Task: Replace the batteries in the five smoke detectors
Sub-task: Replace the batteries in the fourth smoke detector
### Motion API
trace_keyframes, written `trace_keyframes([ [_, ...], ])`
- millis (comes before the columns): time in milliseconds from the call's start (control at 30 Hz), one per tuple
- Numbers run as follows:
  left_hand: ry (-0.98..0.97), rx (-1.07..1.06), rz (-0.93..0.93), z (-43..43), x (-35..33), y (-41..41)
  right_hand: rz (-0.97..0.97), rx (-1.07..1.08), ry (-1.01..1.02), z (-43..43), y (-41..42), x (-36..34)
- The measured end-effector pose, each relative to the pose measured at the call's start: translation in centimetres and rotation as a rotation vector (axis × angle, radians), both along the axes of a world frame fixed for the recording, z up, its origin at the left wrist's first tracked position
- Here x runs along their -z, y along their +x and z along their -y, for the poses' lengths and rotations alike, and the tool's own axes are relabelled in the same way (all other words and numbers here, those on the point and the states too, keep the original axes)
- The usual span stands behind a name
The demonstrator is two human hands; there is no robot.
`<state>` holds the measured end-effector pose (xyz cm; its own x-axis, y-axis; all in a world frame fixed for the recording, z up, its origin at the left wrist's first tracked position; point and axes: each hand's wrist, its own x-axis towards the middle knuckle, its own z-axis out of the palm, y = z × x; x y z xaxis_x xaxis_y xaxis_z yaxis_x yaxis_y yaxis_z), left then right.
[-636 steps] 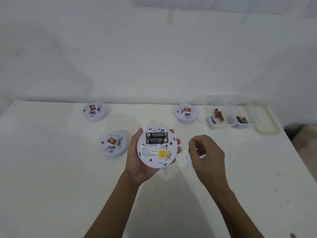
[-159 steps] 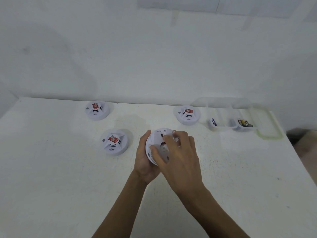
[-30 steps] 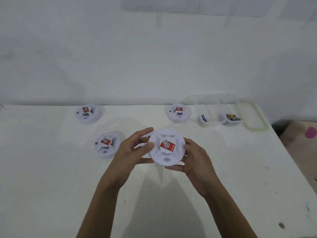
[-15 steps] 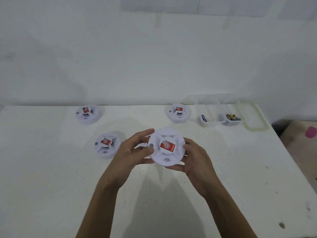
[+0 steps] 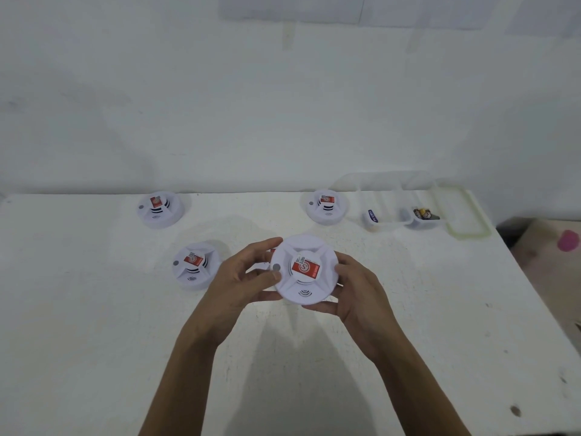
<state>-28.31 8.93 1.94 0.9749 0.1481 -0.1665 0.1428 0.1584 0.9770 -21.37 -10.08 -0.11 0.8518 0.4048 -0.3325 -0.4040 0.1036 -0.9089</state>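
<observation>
A white round smoke detector (image 5: pixel 306 272) with a red sticker faces up towards me, held above the table between both hands. My left hand (image 5: pixel 242 276) grips its left rim, the thumb close to the small grey button. My right hand (image 5: pixel 355 287) cups its right and lower rim. Three other detectors lie face up on the white table (image 5: pixel 94 309): one at mid left (image 5: pixel 195 265), one at back left (image 5: pixel 160 209), one at back centre (image 5: pixel 327 206). Something with a red patch (image 5: pixel 270 251) shows behind my left fingers, mostly hidden.
A clear plastic container (image 5: pixel 399 212) at the back right holds a few batteries (image 5: pixel 423 213) and a blue-labelled one (image 5: pixel 372 215). Its green-rimmed lid (image 5: pixel 468 215) lies beside it. The table's right edge drops to the floor, where a pink object (image 5: pixel 567 240) sits.
Over the longer span, the detector was turned from back side up to face up. In the last second my left thumb has shifted slightly along the rim near the grey button.
</observation>
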Motion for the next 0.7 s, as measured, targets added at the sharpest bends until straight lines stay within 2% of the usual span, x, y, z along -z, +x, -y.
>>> trace_keyframes([
  [700, 0.023, 0.004, 0.009, -0.07, -0.25, -0.51, 0.016, 0.005, -0.006, -0.05, -0.62, -0.57],
])
